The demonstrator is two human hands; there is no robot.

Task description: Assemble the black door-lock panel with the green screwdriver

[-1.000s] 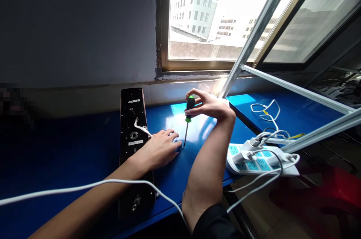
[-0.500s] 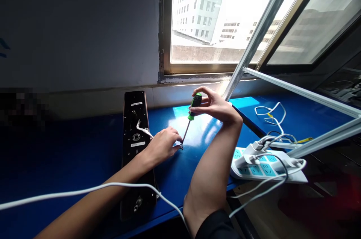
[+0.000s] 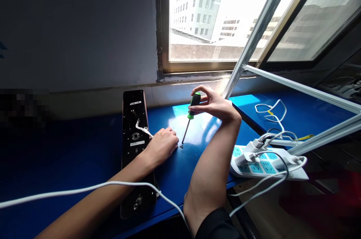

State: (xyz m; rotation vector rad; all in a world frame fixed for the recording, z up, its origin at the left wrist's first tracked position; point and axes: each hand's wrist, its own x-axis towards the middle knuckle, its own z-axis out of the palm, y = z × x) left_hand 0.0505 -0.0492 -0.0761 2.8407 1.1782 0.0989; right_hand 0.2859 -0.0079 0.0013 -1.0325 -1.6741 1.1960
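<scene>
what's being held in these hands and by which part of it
The right hand holds a screwdriver by its green and black handle, gripped in the fingers near the top; the left hand shows nothing held.

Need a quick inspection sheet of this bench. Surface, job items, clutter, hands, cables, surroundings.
Surface: blue bench, glossy, with glare near the window.
Job items: lock panel lying flat; screwdriver, green-and-black handle, tip at a small screw.
Clutter: cable coil at the bench's right end.
Hands: right hand holds the screwdriver in its fingertips; left hand sits by the screw, wrist over the panel.
Cables: white cable lies across the left forearm; plugs fill part of the power strip.
Surroundings: open window, buildings outside.
</scene>
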